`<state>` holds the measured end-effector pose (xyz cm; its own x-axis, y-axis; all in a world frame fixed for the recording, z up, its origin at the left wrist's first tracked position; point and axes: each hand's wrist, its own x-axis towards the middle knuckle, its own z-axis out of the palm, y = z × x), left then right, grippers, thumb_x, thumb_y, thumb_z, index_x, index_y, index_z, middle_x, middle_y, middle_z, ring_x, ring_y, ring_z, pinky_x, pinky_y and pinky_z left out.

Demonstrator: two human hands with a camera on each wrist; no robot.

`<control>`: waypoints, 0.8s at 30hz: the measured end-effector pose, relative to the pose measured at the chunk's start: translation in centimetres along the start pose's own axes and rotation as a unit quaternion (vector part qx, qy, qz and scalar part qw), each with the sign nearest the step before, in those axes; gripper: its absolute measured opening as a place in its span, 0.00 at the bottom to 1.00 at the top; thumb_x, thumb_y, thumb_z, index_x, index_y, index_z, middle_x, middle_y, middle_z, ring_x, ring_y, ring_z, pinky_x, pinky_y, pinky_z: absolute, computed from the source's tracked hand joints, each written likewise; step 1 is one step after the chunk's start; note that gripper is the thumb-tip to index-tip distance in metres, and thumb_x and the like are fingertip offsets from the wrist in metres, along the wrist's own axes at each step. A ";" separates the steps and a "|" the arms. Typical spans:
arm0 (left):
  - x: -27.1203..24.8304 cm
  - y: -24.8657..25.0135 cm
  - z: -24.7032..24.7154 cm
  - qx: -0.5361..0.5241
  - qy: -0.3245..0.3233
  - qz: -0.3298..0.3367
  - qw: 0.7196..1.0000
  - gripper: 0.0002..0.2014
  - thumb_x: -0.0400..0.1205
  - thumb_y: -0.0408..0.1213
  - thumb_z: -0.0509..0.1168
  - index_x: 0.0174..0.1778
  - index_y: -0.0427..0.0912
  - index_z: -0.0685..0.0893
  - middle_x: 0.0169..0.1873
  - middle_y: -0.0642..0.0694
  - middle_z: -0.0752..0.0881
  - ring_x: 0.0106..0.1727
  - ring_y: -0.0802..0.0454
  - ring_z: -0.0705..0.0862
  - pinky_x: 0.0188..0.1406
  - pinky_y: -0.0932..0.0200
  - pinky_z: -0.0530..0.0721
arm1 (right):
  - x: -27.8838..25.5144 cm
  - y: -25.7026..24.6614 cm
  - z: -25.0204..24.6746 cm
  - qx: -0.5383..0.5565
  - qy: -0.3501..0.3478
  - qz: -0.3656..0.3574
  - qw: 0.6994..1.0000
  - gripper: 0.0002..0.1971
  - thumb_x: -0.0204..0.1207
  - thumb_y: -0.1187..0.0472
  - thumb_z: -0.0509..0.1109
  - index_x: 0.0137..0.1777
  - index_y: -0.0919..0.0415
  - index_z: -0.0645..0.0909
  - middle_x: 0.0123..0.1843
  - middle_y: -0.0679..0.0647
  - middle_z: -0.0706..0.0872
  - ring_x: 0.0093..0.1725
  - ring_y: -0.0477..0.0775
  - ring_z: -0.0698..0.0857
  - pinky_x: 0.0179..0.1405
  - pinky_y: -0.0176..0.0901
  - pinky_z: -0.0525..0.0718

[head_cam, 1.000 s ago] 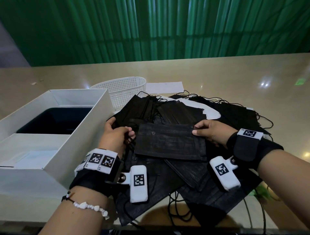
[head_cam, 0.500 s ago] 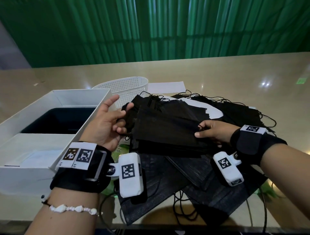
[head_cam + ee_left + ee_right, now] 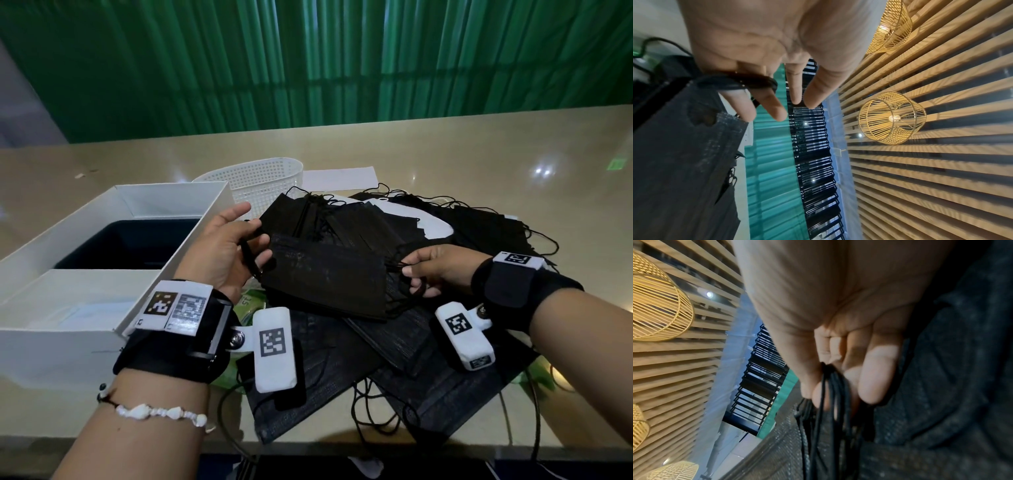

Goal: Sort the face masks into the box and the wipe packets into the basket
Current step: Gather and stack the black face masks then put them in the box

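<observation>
Both hands have lifted a stack of black masks (image 3: 325, 277) by its ear loops, left hand (image 3: 222, 253) and right hand (image 3: 435, 270) pinching them, while the box (image 3: 130, 205) at the tabletop's left edge looks nearly empty and most sorting remains.

Head camera is looking forward and down; wrist cameras are looking up past the palms, sharing the mask stack (image 3: 325, 274) at 12 o'clock.

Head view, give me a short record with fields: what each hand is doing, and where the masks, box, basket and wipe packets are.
left hand: holds the ear loops at the left end of a stack of black masks
right hand: grips the loops at the stack's right end
stack: lifted above the loose mask pile
box: white, open, left of the pile
basket: white mesh, behind the pile
wipe packets: green edges showing under the masks
</observation>
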<state>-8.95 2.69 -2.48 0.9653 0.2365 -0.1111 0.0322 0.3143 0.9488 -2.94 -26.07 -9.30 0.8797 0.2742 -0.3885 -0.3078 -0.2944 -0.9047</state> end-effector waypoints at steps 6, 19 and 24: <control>-1.1 2.7 0.3 0.003 -0.025 0.035 0.999 0.08 0.83 0.32 0.58 0.50 0.49 0.79 0.42 0.48 0.79 0.37 0.55 0.84 0.36 0.60 0.85 | -1.7 -2.4 -0.5 0.051 0.036 -0.041 0.997 0.10 0.80 0.73 0.61 0.47 0.56 0.74 0.32 0.57 0.79 0.21 0.46 0.81 0.21 0.36 0.83; 2.1 17.8 -5.3 0.057 0.020 0.107 0.992 0.04 0.82 0.40 0.57 0.43 0.48 0.75 0.42 0.48 0.79 0.26 0.63 0.79 0.18 0.74 0.70 | -2.5 -15.4 5.8 0.083 0.016 -0.232 0.969 0.14 0.80 0.76 0.57 0.41 0.56 0.71 0.33 0.56 0.75 0.21 0.48 0.83 0.26 0.36 0.86; 4.2 19.4 -10.4 0.106 0.091 0.085 0.986 0.08 0.84 0.40 0.54 0.39 0.47 0.73 0.37 0.47 0.78 0.20 0.63 0.76 0.15 0.74 0.66 | -1.2 -18.9 10.3 0.072 -0.053 -0.244 0.966 0.14 0.79 0.78 0.58 0.39 0.58 0.71 0.29 0.54 0.79 0.24 0.47 0.84 0.28 0.36 0.86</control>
<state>-6.95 19.35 12.36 0.8991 0.4373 0.0226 -0.0547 0.0608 0.9967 -1.89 -11.41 6.49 0.8932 0.4424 0.0805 0.0792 0.0216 -0.9966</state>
